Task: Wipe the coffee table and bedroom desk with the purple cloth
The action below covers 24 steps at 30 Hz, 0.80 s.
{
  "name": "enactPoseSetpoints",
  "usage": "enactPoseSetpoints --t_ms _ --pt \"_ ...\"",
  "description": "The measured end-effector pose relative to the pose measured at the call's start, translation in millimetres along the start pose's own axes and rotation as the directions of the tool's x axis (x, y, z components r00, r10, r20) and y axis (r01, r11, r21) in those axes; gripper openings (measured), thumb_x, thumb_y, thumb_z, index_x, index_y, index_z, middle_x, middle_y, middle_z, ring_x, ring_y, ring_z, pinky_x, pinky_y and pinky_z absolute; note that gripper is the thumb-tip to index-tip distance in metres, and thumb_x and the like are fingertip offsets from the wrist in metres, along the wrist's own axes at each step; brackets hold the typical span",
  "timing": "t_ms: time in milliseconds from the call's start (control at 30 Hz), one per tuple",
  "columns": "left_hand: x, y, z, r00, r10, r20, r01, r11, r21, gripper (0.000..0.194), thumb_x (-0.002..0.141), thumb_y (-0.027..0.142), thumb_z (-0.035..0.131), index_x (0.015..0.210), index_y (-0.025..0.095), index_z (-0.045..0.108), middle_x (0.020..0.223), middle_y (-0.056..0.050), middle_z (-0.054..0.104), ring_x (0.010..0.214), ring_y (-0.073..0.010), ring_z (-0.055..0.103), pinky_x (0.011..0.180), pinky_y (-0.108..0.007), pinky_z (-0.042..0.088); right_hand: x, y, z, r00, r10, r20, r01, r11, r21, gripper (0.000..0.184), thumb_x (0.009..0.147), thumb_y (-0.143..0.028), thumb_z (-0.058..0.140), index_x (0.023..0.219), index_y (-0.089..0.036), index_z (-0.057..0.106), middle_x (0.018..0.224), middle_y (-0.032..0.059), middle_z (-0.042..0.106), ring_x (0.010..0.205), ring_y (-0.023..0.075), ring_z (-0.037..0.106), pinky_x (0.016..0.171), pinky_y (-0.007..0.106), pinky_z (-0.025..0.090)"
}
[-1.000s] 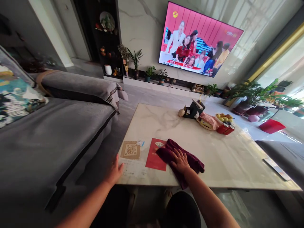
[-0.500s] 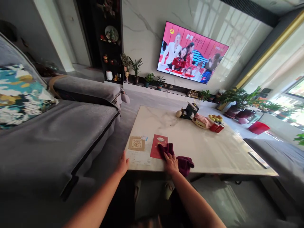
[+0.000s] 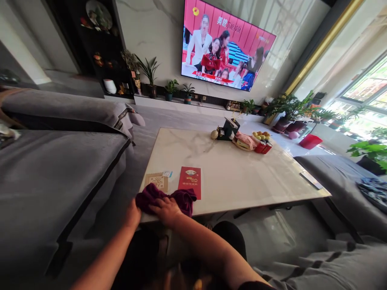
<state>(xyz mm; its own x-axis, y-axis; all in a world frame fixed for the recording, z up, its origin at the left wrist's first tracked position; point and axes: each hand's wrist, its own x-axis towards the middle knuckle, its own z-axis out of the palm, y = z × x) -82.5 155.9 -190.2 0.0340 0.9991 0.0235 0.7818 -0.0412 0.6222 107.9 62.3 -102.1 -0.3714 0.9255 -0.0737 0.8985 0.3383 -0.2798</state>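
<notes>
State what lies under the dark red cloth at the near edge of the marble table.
The cloth lies on the table, pressed flat by the right hand. It covers the near corner of the tan mat; anything else beneath it is hidden.

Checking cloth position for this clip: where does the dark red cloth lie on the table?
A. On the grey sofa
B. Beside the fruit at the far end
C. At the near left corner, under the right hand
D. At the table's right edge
C: the dark red cloth is bunched at the marble table's near left corner, the right hand pressing on it.
</notes>
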Motion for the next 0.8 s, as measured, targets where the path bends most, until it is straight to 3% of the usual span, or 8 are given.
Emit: enactPoseSetpoints --t_ms 133,233,300,400,467,567,733,800 --pt "-4.5 6.7 3.7 1.000 -0.018 0.019 0.016 0.998 0.068 0.048 0.098 0.019 0.038 0.142 0.002 0.046 0.121 -0.026 0.071 0.105 -0.0309 0.073 0.091 -0.043 0.057 -54.3 73.5 -30.3 0.954 0.281 -0.104 -0.285 0.958 -0.027 0.050 0.103 -0.026 0.035 0.151 -0.033 0.050 0.157 0.0024 0.048 0.138 0.0335 0.040 0.119 0.061 0.015" --pt "-5.6 8.7 5.7 0.999 -0.037 0.006 0.036 0.994 0.105 0.046 0.099 0.021 0.038 0.142 0.007 0.047 0.116 -0.021 0.073 0.100 -0.0273 0.074 0.088 -0.038 0.057 -110.7 132.3 -53.9 0.802 0.579 -0.146 -0.592 0.803 -0.073 0.055 0.100 -0.022 0.036 0.150 -0.040 0.049 0.156 0.0018 0.050 0.138 0.0308 0.042 0.120 0.064 0.010" --pt "-6.0 8.6 6.1 1.000 -0.031 -0.002 0.031 0.993 0.116 0.045 0.099 0.024 0.039 0.140 0.009 0.047 0.117 -0.020 0.073 0.101 -0.0268 0.074 0.088 -0.037 0.056 -145.5 164.0 -68.4 0.696 0.696 -0.179 -0.716 0.693 -0.091 0.057 0.099 -0.021 0.036 0.153 -0.036 0.047 0.157 0.0086 0.048 0.139 0.0326 0.042 0.117 0.066 0.016" --pt "-6.8 7.9 6.2 1.000 0.009 -0.010 -0.008 0.993 0.116 0.049 0.099 0.034 0.041 0.141 0.008 0.045 0.129 -0.023 0.068 0.112 -0.0298 0.070 0.095 -0.041 0.054 -172.3 190.9 -85.9 0.508 0.837 -0.204 -0.862 0.491 -0.127 0.057 0.099 -0.021 0.037 0.155 -0.029 0.045 0.154 0.0154 0.049 0.136 0.0337 0.045 0.108 0.057 0.035" --pt "-7.2 7.8 6.3 0.999 0.039 -0.012 -0.037 0.993 0.116 0.056 0.099 0.039 0.041 0.143 0.005 0.042 0.134 -0.026 0.065 0.117 -0.0317 0.068 0.099 -0.043 0.053 -164.4 190.9 -91.4 0.454 0.871 -0.189 -0.890 0.432 -0.148 0.057 0.098 -0.017 0.034 0.154 -0.021 0.046 0.146 0.0225 0.054 0.130 0.0346 0.051 0.100 0.052 0.042" --pt "-7.3 8.0 6.2 0.998 0.063 -0.007 -0.061 0.990 0.124 0.059 0.099 0.041 0.039 0.145 0.004 0.041 0.134 -0.027 0.065 0.116 -0.0330 0.069 0.097 -0.045 0.054 -119.6 161.3 -83.0 0.533 0.832 -0.156 -0.844 0.509 -0.171 0.052 0.097 -0.010 0.032 0.143 -0.010 0.056 0.129 0.0289 0.062 0.120 0.0345 0.059 0.094 0.048 0.045" --pt "-6.8 9.6 3.1 0.998 0.053 0.022 -0.055 0.986 0.154 0.056 0.100 0.037 0.035 0.145 0.004 0.040 0.128 -0.026 0.068 0.110 -0.0316 0.071 0.095 -0.044 0.054 -28.1 53.2 -30.7 0.818 0.569 -0.084 -0.575 0.802 -0.163 0.039 0.096 -0.015 0.049 0.132 -0.017 0.063 0.123 0.0198 0.067 0.112 0.0297 0.062 0.094 0.042 0.047" --pt "-7.2 11.3 0.4 0.998 0.042 0.039 -0.048 0.985 0.168 0.055 0.100 0.035 0.034 0.145 0.004 0.040 0.121 -0.026 0.072 0.104 -0.0312 0.073 0.091 -0.043 0.055 -5.3 11.0 -9.7 0.951 0.308 -0.035 -0.309 0.938 -0.159 0.036 0.094 -0.021 0.055 0.128 -0.015 0.064 0.116 0.0187 0.068 0.106 0.0305 0.062 0.091 0.045 0.049"
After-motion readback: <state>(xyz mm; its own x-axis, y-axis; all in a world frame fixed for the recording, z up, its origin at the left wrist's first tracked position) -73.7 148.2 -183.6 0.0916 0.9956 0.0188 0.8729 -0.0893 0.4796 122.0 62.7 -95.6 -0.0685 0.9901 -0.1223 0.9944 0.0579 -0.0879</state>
